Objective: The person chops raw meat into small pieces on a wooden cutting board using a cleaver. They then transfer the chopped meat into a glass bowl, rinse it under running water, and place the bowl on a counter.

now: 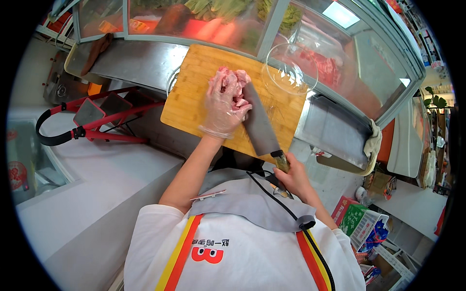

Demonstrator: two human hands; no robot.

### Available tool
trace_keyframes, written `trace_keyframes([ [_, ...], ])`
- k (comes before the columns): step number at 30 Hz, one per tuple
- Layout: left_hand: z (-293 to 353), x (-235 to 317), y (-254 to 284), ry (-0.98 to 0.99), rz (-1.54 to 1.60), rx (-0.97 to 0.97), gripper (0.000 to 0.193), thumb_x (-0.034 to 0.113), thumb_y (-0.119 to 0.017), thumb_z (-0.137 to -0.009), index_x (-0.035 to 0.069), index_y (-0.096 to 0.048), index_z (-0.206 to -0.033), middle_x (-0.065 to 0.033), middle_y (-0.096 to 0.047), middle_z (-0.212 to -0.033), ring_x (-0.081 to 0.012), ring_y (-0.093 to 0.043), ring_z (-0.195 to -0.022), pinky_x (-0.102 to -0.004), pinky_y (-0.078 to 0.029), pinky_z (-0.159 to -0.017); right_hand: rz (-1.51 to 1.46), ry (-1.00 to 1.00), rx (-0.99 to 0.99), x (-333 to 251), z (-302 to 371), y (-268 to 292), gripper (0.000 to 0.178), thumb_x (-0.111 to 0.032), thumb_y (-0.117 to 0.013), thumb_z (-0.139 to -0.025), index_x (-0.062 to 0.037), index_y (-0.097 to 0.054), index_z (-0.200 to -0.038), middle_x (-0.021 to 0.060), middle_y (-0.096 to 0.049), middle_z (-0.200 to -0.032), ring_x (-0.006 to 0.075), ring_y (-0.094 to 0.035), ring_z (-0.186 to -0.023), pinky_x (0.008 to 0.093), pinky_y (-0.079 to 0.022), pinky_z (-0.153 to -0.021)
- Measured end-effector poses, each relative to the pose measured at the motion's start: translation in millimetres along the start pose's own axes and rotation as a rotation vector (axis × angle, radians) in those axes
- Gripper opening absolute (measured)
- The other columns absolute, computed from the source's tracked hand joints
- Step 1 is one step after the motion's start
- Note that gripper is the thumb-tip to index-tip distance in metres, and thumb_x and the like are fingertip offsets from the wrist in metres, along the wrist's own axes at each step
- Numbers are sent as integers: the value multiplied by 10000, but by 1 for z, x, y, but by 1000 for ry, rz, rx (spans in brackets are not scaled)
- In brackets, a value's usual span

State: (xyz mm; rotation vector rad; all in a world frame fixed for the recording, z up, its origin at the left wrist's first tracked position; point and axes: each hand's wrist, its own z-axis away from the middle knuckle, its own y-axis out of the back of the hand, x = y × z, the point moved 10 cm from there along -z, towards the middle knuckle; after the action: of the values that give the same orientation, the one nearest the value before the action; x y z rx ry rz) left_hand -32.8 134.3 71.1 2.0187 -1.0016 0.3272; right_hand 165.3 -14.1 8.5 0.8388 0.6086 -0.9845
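Observation:
My left hand (219,110), in a clear plastic glove, is cupped over a pile of pink raw meat pieces (240,77) and presses them together. The pile lies on a wooden cutting board (187,97). A wide-bladed cleaver (260,125) is in my right hand (295,177), which is bare and wrapped around the dark handle. The blade slants up and left across the board, and its far end meets the right side of the meat. My palm covers part of the pile. A clear round bowl (313,83) stands at the board's far right corner.
A glass display case (267,36) with meat and greens runs behind the board. To the left are a metal counter (138,60) and a red folding step ladder (109,119). A metal tray (332,128) with a cloth (373,140) at its edge sits right.

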Motion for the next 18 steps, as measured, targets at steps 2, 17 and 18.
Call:
trace_keyframes([
  [2, 3, -10, 2, 65, 61, 41, 712, 148, -784, -606, 61, -520, -1261, -217, -454, -1307, -397, -447, -1167, -474, -379, -969, -61, 22, -68, -3, -9, -14, 335, -116, -658, -813, 5, -508, -1088, 90, -594, -717, 141, -578, -564, 299, -469, -505],
  [17, -3, 11, 19, 505, 613, 360, 422, 11, -677, -756, 19, -561, -1162, -152, -475, -1219, -283, -470, -1121, -381, -397, -944, 162, 233, 37, -83, 33, 30, 341, -105, -650, -805, 0, -504, -1095, 151, -600, -719, 280, -622, -616, 357, -488, -577],
  [18, -16, 25, 24, 419, 443, 356, 418, 14, -680, -753, 21, -565, -1154, -150, -488, -1208, -287, -472, -1117, -385, -394, -943, 248, 348, 101, -96, 41, 41, 347, -107, -652, -799, -2, -506, -1096, 162, -606, -728, 311, -628, -636, 368, -492, -598],
])
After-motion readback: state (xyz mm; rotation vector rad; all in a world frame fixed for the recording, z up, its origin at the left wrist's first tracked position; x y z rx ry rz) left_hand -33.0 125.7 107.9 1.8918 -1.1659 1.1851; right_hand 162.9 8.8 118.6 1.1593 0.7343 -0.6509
